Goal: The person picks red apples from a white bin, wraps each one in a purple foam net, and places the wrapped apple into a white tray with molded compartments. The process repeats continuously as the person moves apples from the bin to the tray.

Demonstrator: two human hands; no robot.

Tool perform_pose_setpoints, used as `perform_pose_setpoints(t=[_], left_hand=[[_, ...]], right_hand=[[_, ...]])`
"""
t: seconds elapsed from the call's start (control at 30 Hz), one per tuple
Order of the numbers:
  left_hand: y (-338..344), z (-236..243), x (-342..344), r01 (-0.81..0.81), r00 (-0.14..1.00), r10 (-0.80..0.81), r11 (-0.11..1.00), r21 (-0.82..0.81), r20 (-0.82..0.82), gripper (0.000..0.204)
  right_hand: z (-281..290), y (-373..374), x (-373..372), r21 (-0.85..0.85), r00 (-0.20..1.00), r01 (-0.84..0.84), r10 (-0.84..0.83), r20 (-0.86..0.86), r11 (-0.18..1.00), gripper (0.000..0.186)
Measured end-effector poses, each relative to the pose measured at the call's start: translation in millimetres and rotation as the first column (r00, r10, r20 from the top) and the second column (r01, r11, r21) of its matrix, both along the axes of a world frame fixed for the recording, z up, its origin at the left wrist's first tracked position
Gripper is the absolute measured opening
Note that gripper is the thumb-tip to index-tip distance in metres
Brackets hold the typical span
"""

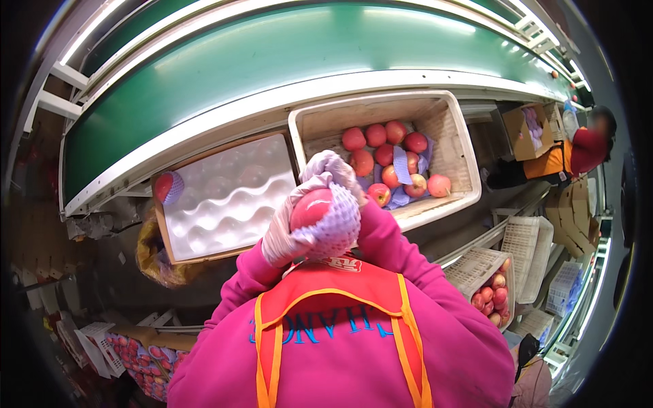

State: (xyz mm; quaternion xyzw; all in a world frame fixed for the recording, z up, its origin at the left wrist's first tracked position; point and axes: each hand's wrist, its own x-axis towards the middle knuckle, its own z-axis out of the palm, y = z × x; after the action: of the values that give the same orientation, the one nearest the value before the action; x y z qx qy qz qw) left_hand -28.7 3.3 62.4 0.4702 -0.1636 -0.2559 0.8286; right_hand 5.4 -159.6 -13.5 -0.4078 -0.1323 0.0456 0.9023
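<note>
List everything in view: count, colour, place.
Held apple: one, red, centre
Foam net: one, lilac, on apple
Carton: one, brown, left
Tray: one, white, in carton
Netted apple: one, red, by carton
Bin: one, cream, beside carton
Apples: about eleven, red, in bin
Belt: one large, green, ahead
Baskets: several, white, right
Packed apples: many, red, lower left
Worker: one, red top, right
Left hand: one, gloved white, on apple
Right hand: one, gloved white, by apple

Apple partly invisible inside foam net

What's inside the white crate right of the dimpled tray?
Red apples, with purple foam among them. The crate floor beneath is covered; the right hand and pink sleeve hide its near-left corner.
</note>
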Motion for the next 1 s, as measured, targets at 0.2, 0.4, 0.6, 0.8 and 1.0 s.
perform_pose_setpoints(t=[0.2, 0.4, 0.6, 0.8, 1.0], left_hand=[[26.7, 16.7, 26.2, -0.39, 0.656, -0.087, 0.812, 0.435, 0.75, 0.106], [29.8, 1.2, 11.3, -0.41, 0.891, 0.401, 0.912, 0.001, -0.214, 0.134], [60.8, -3.1, -6.2, -0.173, 0.873, 0.102, 0.979, -0.108, -0.476, 0.099], [71.2, -17.8, -0.2, -0.314, 0.896, 0.271, 0.947, -0.07, -0.352, 0.087], [102.4, -60.4, -6.9, -0.453, 0.786, 0.341, 0.885, -0.105, -0.516, 0.087]], right_hand=[[73.3, 1.6, -31.7, -0.363, 0.997, 0.035, -0.009, 0.072, 0.931, 0.081], [59.8, 35.4, -39.8, -0.297, 0.984, 0.136, -0.093, 0.154, 0.945, 0.105], [90.5, 31.3, -16.4, -0.779, 0.948, 0.107, 0.173, 0.268, 0.618, 0.117], [93.5, 68.8, 3.6, -0.91, 0.897, 0.042, 0.385, 0.215, 0.412, 0.106], [38.4, 112.6, 1.0, -0.822, 0.96, -0.052, 0.256, 0.117, 0.568, 0.115]])
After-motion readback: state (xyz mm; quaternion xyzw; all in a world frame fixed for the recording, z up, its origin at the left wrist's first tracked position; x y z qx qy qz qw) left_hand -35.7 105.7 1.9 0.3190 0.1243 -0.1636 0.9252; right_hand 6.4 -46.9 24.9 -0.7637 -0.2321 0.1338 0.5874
